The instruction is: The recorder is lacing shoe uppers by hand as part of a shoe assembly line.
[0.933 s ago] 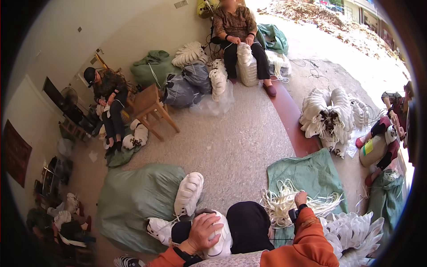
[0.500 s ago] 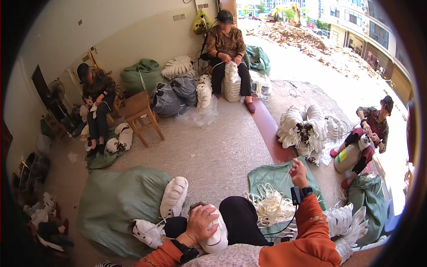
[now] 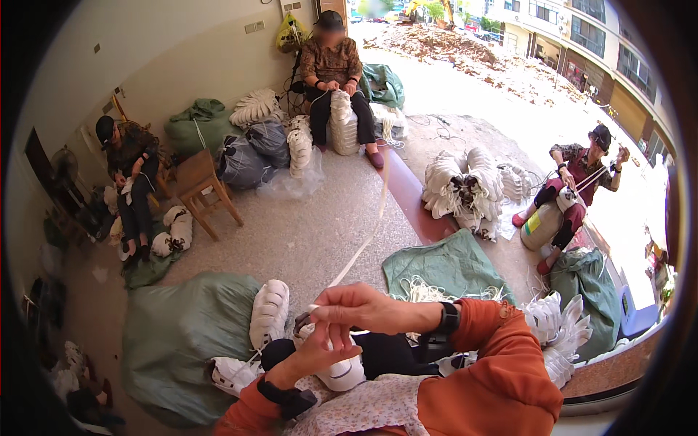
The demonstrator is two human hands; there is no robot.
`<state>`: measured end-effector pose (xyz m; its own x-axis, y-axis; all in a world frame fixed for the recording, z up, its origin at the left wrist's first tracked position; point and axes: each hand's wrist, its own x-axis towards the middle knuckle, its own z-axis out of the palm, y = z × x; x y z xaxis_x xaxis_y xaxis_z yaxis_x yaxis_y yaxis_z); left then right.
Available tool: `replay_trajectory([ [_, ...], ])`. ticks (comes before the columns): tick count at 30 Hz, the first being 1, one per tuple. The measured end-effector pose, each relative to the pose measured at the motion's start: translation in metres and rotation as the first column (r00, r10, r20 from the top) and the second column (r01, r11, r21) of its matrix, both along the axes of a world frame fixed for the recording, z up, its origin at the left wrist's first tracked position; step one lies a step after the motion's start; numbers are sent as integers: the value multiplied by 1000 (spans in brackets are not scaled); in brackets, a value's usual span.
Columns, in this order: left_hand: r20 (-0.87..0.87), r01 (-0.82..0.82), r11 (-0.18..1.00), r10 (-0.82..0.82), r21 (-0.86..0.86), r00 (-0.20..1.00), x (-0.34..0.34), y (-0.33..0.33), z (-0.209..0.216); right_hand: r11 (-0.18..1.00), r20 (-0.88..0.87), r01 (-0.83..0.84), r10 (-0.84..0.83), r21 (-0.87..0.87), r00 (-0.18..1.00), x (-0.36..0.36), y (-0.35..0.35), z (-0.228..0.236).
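Note:
My right hand [image 3: 374, 309] pinches a white shoelace [image 3: 356, 256] between thumb and fingertips. The lace streams up and away from it over the floor. Just below, my left hand [image 3: 316, 357] is partly covered by the right; its thumb stands apart from its fingers. Under both hands, a white shoe upper [image 3: 345, 376] rests on my lap, partly hidden. A stack of white shoe uppers [image 3: 270, 312] leans beside my left knee, and another white upper [image 3: 234, 374] lies nearer to me. Loose white laces [image 3: 422, 291] lie to the right, mostly behind my sleeve.
A large green sack [image 3: 185, 341] fills the near left. On the right are a green cloth [image 3: 451, 265], piled uppers [image 3: 463, 190] and a blue stool [image 3: 638, 316]. A wooden stool [image 3: 207, 190] stands farther off. Three other people [image 3: 331, 73] sit working around the floor.
My right hand came in from the right to the middle, now with a lace trailing from it. My left hand lifted off the shoe upper. The view shifted slightly right.

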<state>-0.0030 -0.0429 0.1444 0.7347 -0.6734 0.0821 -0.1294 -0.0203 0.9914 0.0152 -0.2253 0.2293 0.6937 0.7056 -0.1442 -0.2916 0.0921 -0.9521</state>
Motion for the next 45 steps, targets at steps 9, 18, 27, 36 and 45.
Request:
replay_trajectory([
  [9,-515,-292,904,97,-313,852,-59,118,49,576,-323,738,-665,351,673,68,-116,-89],
  [18,-543,-616,366,292,-697,788,-113,211,-1,226,-714,972,-671,64,203,52,-208,-245],
  [27,-510,-661,110,547,-742,664,-132,268,-36,181,-474,937,-880,-298,19,50,-217,-304],
  [36,-585,-696,-120,653,-708,482,-170,382,-102,-14,-703,987,-700,-162,-125,55,-337,-381],
  [45,-640,-806,-369,768,-464,17,-211,443,-88,-4,-761,922,-566,388,318,-6,-569,-442],
])
